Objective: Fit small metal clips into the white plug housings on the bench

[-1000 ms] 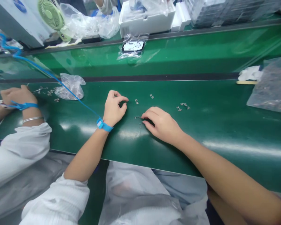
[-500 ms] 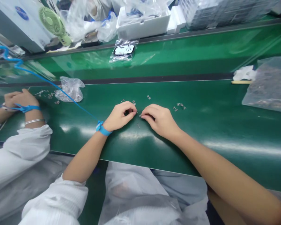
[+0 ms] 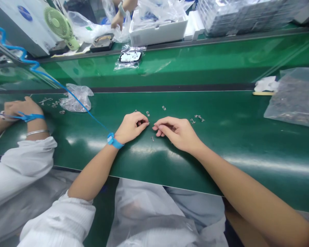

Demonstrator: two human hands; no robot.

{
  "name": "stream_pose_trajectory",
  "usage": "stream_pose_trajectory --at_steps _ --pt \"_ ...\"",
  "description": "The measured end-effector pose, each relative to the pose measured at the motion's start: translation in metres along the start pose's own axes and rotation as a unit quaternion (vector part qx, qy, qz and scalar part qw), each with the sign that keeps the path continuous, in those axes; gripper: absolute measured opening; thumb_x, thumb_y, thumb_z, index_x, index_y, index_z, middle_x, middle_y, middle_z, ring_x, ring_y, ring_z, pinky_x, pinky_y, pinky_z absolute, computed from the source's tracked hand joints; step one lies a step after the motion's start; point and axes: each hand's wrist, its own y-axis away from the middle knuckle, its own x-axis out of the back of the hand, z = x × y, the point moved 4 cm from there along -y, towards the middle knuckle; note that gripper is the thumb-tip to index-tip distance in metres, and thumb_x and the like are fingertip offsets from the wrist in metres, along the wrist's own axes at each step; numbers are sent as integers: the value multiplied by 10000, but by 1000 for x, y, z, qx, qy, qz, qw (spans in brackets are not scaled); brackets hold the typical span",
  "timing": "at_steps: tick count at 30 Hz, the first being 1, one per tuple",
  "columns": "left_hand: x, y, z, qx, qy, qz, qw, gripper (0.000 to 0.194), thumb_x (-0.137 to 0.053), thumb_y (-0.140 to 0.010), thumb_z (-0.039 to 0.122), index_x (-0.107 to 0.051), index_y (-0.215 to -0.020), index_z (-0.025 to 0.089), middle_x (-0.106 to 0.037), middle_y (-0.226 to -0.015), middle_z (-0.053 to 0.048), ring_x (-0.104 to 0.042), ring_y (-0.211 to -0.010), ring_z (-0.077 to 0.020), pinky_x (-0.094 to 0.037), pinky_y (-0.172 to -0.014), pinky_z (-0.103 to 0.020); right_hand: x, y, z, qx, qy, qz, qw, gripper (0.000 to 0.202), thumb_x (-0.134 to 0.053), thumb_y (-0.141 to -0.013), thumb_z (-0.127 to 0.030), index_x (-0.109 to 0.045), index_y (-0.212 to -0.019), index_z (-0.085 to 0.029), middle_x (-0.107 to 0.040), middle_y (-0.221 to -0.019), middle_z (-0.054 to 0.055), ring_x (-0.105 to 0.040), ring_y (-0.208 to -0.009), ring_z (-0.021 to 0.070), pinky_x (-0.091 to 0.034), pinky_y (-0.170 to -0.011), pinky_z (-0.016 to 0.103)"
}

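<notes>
My left hand (image 3: 133,127), with a blue strap (image 3: 113,140) at the wrist, pinches a tiny metal part (image 3: 148,124) between thumb and forefinger. Just right of it, my right hand (image 3: 177,133) has thumb and forefinger pressed together; anything between them is too small to make out. A small gap separates the fingertips of the two hands. Below them lies a small T-shaped metal piece (image 3: 152,139) on the green tabletop (image 3: 221,147). Small metal parts (image 3: 148,113) rest just behind my left hand, another metal part (image 3: 164,108) lies farther back, and several more metal pieces (image 3: 199,118) sit to the right.
A co-worker's hands (image 3: 25,109) are at the left, near a clear plastic bag (image 3: 77,97). A blue coiled cord (image 3: 54,80) runs to my wrist strap. A bag of parts (image 3: 296,99) lies at right. On the shelf stand a green fan (image 3: 58,24) and white box (image 3: 158,33).
My right hand has turned slightly and its lower fingers now show. My left hand stays nearly still. Another person's hand has appeared behind the shelf.
</notes>
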Motion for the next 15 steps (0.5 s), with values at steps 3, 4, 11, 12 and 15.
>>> stream_pose_trajectory --at_steps 3,4,11,12,15 --pt "-1 0 -1 -16 -19 10 1000 71 -630 -864 176 -670 -806 177 -630 -766 3 -560 -688 -119 -426 -667 -255 3 0 3 -42 -79 19 996 110 -621 -877 -233 -690 -937 -172 -738 -914 58 -716 -775 162 -576 -694 288" --pt "-1 0 -1 -21 -26 13 999 71 -627 -864 172 -665 -804 174 -624 -765 3 -559 -693 -121 -426 -669 -256 5 -1 3 -45 -88 32 995 94 -644 -852 -227 -694 -909 -171 -732 -899 55 -708 -770 159 -572 -695 287" --pt "-6 1 2 -54 -62 10 997 110 -559 -890 151 -643 -819 161 -618 -834 -29 -560 -754 -145 -440 -693 -270 11 -4 4 -38 -159 71 984 105 -758 -721 -214 -665 -764 -188 -675 -736 4 -583 -597 102 -504 -577 258" --pt "-7 1 3 -57 -66 10 996 112 -554 -892 150 -641 -822 161 -619 -842 -32 -561 -760 -147 -443 -699 -273 11 -3 3 -40 -168 68 983 131 -772 -710 -219 -661 -773 -189 -672 -732 0 -578 -585 99 -503 -569 257" --pt "-8 1 2 -54 -81 11 995 116 -547 -896 153 -640 -827 162 -618 -847 -35 -565 -772 -152 -452 -711 -279 9 -3 5 -52 -175 51 982 190 -798 -709 -251 -668 -831 -188 -678 -742 2 -597 -569 104 -520 -560 261"
